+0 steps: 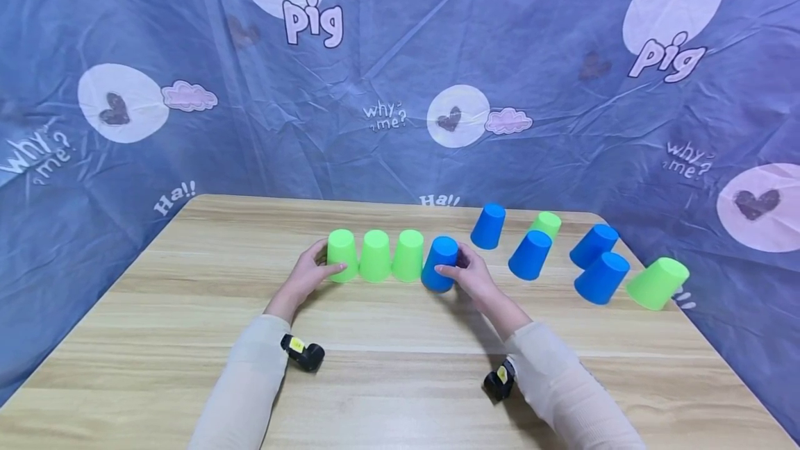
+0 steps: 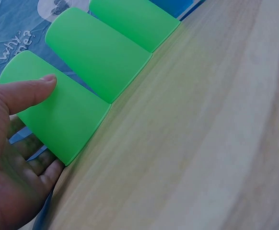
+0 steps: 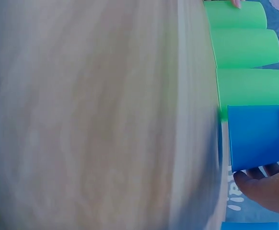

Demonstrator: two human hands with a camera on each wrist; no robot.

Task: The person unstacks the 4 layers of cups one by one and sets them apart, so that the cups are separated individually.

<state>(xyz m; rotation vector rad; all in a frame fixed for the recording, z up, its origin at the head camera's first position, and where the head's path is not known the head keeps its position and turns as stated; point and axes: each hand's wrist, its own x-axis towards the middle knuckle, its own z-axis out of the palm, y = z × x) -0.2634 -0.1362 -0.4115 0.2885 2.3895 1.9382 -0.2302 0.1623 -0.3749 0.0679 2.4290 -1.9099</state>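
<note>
Three light green plastic cups stand upside down side by side in a row. My left hand (image 1: 307, 271) holds the leftmost green cup (image 1: 341, 250), its thumb across the front and the other fingers round the outer side; the left wrist view shows this green cup (image 2: 58, 112) rim down on the wood. Beside it come the middle green cup (image 1: 375, 255) and the right green cup (image 1: 407, 255). At the row's right end, my right hand (image 1: 473, 275) grips an upside-down blue cup (image 1: 439, 259), thumb in front. In the right wrist view this blue cup (image 3: 259, 136) overlaps the nearest green cup (image 3: 254, 88).
On the right of the wooden table (image 1: 387, 380) several more cups stand upside down, among them a blue cup (image 1: 487, 228), another blue cup (image 1: 529, 255) and a green cup (image 1: 656, 285) near the right edge. A patterned blue cloth (image 1: 375, 151) hangs behind.
</note>
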